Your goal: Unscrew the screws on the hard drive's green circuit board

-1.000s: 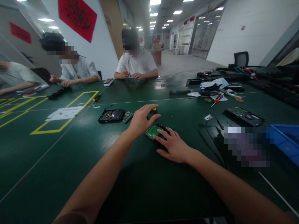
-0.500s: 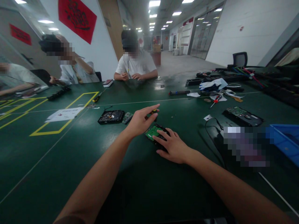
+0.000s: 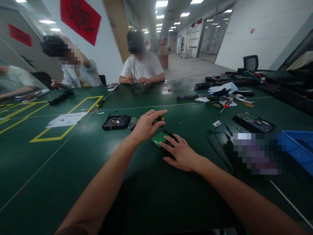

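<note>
A hard drive with a green circuit board [image 3: 160,138] lies on the dark green table in front of me. My right hand [image 3: 179,151] rests on its right part with the fingers spread, pressing it. Above the drive's upper left side, my left hand [image 3: 148,125] holds a small yellow and black screwdriver [image 3: 161,118] by its handle between thumb and fingers. The screwdriver's shaft and tip cannot be made out. Left of my left hand lie a loose circuit board [image 3: 132,123] and an opened black drive [image 3: 116,122].
Another drive [image 3: 254,121] lies at the right, near a blue bin [image 3: 299,148] and a black cable. Farther back are a red screwdriver [image 3: 227,104], gloves [image 3: 223,88] and a dark tool [image 3: 187,97]. A paper [image 3: 67,119] lies left. People sit across the table.
The yellow part of the screwdriver in my left hand shows a little more, as if turned. My right hand stays on the drive. The person at the left has shifted slightly.
</note>
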`<state>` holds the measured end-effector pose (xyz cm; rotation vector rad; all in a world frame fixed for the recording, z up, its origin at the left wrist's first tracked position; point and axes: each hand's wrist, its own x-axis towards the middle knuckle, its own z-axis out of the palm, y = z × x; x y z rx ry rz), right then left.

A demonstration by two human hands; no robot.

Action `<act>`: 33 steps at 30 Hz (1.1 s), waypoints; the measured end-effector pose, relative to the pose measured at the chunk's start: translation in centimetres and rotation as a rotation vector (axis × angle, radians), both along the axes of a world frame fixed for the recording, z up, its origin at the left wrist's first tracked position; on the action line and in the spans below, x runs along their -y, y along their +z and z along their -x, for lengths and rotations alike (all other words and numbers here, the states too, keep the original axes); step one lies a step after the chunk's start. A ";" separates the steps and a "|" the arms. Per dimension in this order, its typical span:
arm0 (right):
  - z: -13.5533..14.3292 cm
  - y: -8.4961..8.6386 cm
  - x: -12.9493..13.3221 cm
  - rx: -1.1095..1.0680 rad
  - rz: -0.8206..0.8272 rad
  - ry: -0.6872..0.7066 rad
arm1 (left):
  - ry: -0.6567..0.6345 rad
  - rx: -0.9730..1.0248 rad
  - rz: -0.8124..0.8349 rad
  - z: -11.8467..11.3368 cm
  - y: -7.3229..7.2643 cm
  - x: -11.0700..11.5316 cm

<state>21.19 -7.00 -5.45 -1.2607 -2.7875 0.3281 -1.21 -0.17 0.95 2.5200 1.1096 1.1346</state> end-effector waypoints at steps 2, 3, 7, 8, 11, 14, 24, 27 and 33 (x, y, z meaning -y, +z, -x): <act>0.0 0.0 0.0 0.001 -0.006 -0.002 | -0.018 -0.013 0.015 0.1 0.0 0.0; 0.0 0.0 0.1 0.001 -0.011 -0.003 | -0.035 -0.026 0.029 0.1 0.1 0.1; 0.0 0.0 0.1 -0.004 -0.018 0.002 | -0.077 -0.058 0.048 0.5 0.0 0.0; 0.0 -0.1 0.1 -0.005 -0.018 0.004 | -0.068 -0.056 0.042 0.4 -0.1 -0.1; 0.1 0.0 0.0 -0.002 -0.020 0.001 | -0.019 -0.032 0.016 0.2 -0.4 -0.1; 0.1 0.0 0.1 0.004 -0.014 -0.001 | 0.029 -0.014 -0.014 -0.2 -0.8 -0.2; 0.0 0.0 0.1 -0.010 -0.009 -0.001 | 0.051 -0.003 0.003 -0.4 -1.1 -0.2; 0.0 -0.1 0.0 -0.011 -0.011 0.001 | -0.007 -0.048 0.001 -0.4 -0.7 0.1; 0.1 -0.1 0.1 -0.012 -0.022 0.000 | -0.039 -0.014 0.021 -0.4 -0.7 0.2</act>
